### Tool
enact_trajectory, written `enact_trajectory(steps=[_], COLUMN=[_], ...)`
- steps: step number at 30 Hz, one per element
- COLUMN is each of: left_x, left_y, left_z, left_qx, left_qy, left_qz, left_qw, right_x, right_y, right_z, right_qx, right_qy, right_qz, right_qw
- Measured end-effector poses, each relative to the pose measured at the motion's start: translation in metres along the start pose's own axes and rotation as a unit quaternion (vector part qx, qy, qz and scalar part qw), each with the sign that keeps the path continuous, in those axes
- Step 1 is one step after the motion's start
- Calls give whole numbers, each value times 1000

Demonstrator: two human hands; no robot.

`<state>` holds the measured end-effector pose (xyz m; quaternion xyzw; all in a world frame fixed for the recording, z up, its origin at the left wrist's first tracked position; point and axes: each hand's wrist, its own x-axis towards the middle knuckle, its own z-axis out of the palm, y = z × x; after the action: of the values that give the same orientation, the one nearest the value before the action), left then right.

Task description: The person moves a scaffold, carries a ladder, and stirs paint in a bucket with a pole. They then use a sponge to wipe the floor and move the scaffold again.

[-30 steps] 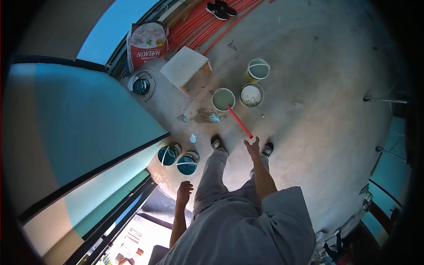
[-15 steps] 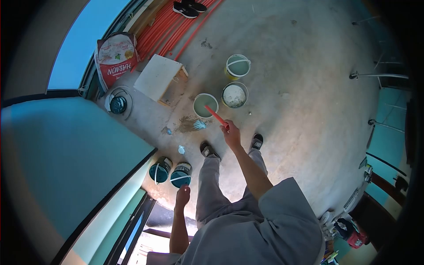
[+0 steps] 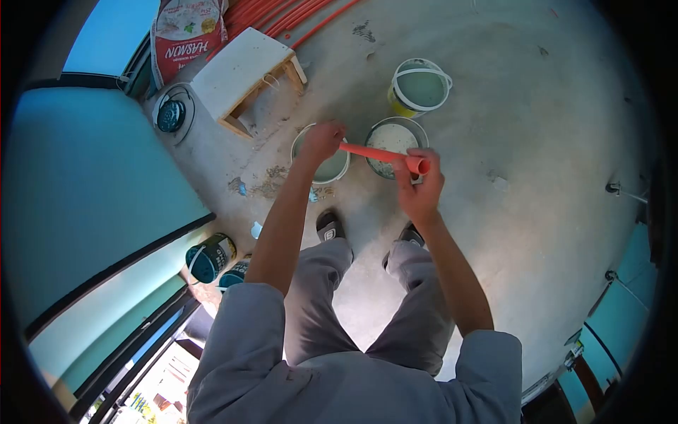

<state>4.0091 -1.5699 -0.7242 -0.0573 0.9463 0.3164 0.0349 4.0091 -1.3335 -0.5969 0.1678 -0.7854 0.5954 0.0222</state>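
Note:
In front of me an orange-red plastic pipe point(image 3: 378, 152) is held almost level over the buckets. My right hand point(image 3: 421, 189) is closed around its right part, with the hollow end facing me. At the other end my left hand point(image 3: 322, 141) has its fingers curled at the pipe's tip, which they partly hide. Below that hand stands a bucket of greenish liquid point(image 3: 332, 169). A bucket with whitish, grainy contents point(image 3: 390, 134) sits under the pipe's middle. Farther off, a white-handled bucket point(image 3: 421, 86) also holds greenish liquid.
A small white-topped wooden table point(image 3: 244, 71) stands left of the buckets. Behind it are a red and white sack point(image 3: 187, 35) and several orange-red pipes point(image 3: 282, 14). Two dark paint buckets, one a teal-topped bucket point(image 3: 210, 258), stand by the left wall. Wet stains mark the floor.
My left hand has risen from beside the paint buckets to the pipe's far end. The pipe has swung from pointing into the left bucket to lying nearly level. My view has tilted down.

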Motion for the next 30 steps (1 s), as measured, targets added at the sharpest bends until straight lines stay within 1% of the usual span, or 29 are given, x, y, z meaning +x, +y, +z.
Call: enact_trajectory(steps=[1,2,3,4,6,7,9,10,12,14,15,18,21,24,27,30], left_x=[20,34,50,61,67,75,83,87,99,105,102,92,85,86,90,91], left_y=[-7,-16,-27,-35,-45,-48,-61,-68,-77,-76,-73,-71,-86,-100,-93,-100], left_z=[11,23,31,37,47,46,42,34,-4,-45,-56,-64,-53,-54,-59,-49], left_qx=[49,39,30,22,71,95,102,106,147,73,32,-41,-17,14,-22,31], left_qy=[-29,-52,-72,-91,-9,39,56,67,81,181,223,262,204,191,223,218], left_qz=[2,1,4,6,78,116,139,150,138,104,87,68,74,92,65,81], left_qw=[998,998,997,996,994,988,983,981,976,975,970,962,976,977,973,972], right_x=[17,32,48,57,66,72,79,86,97,108,110,116,110,88,51,28], right_y=[10,22,33,40,52,56,62,62,59,64,70,95,109,102,119,120], right_z=[3,11,22,30,45,53,68,71,75,80,80,74,74,91,129,133], right_qx=[3,-17,-37,-10,42,73,133,135,142,201,229,229,248,263,207,193], right_qy=[-6,-11,-12,-28,-60,-57,-52,-74,-124,-131,-134,-88,-77,-117,-190,-293], right_qz=[-46,-148,-252,-268,-295,-293,-276,-261,-226,-204,-185,-88,-85,-113,-163,-123], right_qw=[999,989,967,963,953,952,950,953,956,949,946,966,962,951,946,928])
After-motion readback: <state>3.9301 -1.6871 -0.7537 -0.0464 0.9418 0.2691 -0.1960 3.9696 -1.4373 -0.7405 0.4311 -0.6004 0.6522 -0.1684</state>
